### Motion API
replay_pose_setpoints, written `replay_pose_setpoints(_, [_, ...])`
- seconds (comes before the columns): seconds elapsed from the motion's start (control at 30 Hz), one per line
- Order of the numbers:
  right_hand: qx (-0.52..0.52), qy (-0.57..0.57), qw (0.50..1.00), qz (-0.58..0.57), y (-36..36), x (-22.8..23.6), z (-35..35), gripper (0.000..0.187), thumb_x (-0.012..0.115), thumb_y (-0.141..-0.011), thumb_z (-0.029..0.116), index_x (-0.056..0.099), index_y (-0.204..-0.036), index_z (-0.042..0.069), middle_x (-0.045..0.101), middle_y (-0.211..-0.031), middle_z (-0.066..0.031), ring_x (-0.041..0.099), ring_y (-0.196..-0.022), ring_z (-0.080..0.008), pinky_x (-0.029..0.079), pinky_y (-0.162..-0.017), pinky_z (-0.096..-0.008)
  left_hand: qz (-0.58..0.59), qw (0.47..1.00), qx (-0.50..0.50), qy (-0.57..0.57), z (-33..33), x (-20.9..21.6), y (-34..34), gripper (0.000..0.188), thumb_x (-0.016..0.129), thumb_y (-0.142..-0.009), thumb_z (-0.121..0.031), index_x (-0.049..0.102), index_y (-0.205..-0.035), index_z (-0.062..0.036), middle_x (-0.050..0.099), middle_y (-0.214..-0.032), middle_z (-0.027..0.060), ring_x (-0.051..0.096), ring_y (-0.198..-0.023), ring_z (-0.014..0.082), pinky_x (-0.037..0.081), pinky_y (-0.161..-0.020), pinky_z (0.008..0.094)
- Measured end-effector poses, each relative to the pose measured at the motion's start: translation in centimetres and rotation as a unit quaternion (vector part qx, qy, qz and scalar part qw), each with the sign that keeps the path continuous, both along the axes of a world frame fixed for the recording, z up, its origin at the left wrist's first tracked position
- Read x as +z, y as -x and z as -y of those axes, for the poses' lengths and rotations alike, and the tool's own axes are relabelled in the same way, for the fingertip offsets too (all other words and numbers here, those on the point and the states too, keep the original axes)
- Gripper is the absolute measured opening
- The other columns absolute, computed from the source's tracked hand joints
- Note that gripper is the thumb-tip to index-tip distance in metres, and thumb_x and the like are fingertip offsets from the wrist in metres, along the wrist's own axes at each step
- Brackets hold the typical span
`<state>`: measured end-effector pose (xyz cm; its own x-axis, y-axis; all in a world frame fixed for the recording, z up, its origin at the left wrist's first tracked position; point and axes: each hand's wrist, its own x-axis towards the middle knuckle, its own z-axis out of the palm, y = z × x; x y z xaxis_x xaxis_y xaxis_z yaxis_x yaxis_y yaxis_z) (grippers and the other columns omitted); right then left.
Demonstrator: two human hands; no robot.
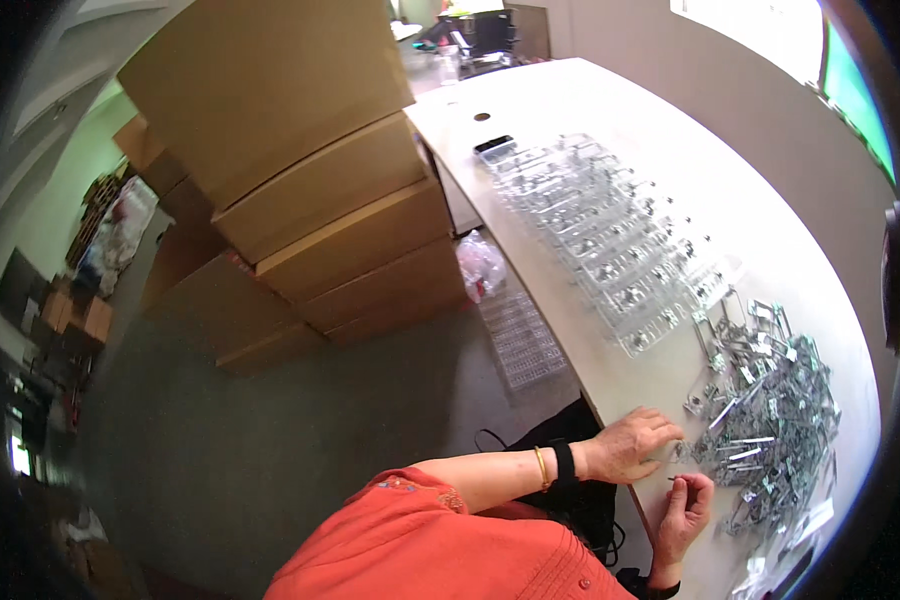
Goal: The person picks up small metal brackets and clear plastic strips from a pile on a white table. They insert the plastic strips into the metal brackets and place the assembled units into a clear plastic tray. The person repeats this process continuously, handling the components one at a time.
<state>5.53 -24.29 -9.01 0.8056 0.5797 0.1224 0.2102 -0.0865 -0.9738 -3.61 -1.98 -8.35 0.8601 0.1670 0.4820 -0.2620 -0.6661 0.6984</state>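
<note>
My left hand (632, 444) rests at the near edge of the white table, palm down, its fingers curled together around something small and metallic at their tips; its kind is too small to tell. Just below it, my right hand (686, 512) is closed in a pinch on a small, thin dark piece (674, 478). To the right of both hands lies a tangled heap of small metal parts (770, 430), some of them long and rod-like. Beyond the heap, clear plastic trays (610, 235) in a long overlapping row hold small metal pieces.
The white table (770, 220) curves away toward the wall. A dark flat item (494, 144) lies at the trays' far end. Tall cardboard boxes (350, 215) are stacked left of the table. More clear trays (523, 345) and a pinkish plastic bag (481, 266) sit below the table edge.
</note>
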Motion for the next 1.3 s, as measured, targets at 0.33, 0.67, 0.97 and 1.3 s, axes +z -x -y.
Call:
replay_pose_setpoints(0.33, [-0.08,0.003,0.997,-0.018,1.8,2.4,-0.6,0.006,0.071,-0.106,0.001,0.066,-0.109,0.004,0.065,-0.092,-0.0005,0.06,-0.076,-0.0083,0.051,-0.07,-0.0241,-0.008,1.0,0.005,0.004,-0.2,0.5,0.2,0.055,0.083,-0.086,-0.015,0.064,-0.136,-0.0053,0.067,-0.134,0.0202,0.064,-0.126,0.041,0.051,-0.109,0.0493])
replay_pose_setpoints(0.67, [-0.113,-0.059,0.99,-0.053,1.5,3.5,-0.8,0.012,0.069,-0.11,0.005,0.067,-0.122,0.007,0.072,-0.107,0.0,0.064,-0.082,-0.0059,0.053,-0.074,-0.0219,-0.014,0.999,-0.011,-0.029,-0.8,2.3,0.0,0.05,0.087,-0.084,-0.019,0.076,-0.131,-0.009,0.073,-0.112,0.0149,0.068,-0.105,0.0344,0.053,-0.097,0.0459])
replay_pose_setpoints(0.97, [-0.074,-0.031,0.993,0.092,1.9,2.9,-1.0,0.016,0.068,-0.108,-0.001,0.066,-0.123,0.003,0.07,-0.115,-0.0067,0.066,-0.084,-0.0098,0.056,-0.075,-0.0251,-0.028,0.997,-0.031,-0.061,-0.9,2.7,-0.2,0.052,0.09,-0.079,-0.021,0.078,-0.129,-0.0124,0.07,-0.095,0.0066,0.065,-0.091,0.0276,0.048,-0.09,0.0414])
replay_pose_setpoints(1.3, [-0.075,-0.002,0.985,0.156,1.9,3.0,-1.0,0.018,0.068,-0.106,-0.005,0.067,-0.123,0.002,0.07,-0.114,-0.01,0.067,-0.081,-0.0135,0.057,-0.071,-0.027,-0.024,0.997,-0.033,-0.062,-0.9,2.6,-0.2,0.054,0.092,-0.078,-0.023,0.078,-0.129,-0.0125,0.068,-0.089,0.0054,0.063,-0.086,0.0265,0.047,-0.089,0.041])
